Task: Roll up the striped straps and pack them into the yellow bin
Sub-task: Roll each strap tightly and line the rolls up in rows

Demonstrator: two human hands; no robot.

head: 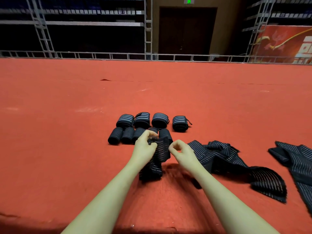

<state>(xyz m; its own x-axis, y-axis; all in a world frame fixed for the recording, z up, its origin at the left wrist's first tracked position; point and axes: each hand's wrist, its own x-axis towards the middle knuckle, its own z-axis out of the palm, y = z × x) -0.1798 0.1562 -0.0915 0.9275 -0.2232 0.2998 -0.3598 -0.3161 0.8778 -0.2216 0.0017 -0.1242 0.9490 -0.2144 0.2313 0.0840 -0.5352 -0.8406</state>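
Observation:
Between my hands hangs a black strap with thin pale stripes [159, 152], its lower end drooping to the red carpet. My left hand [145, 146] grips the strap's top left edge with curled fingers. My right hand [181, 152] pinches its right edge. Beyond my hands lie several rolled straps: a far row with broad grey stripes [142, 119] and a near row of darker rolls [116, 135]. Unrolled straps [219, 154] lie in a heap to the right, and more [293, 157] at the far right. No yellow bin is in view.
Red carpet [67, 132] covers the floor all around. A metal railing [118, 55] runs along its far edge, with scaffold frames, a dark door and a red banner [287, 44] behind it.

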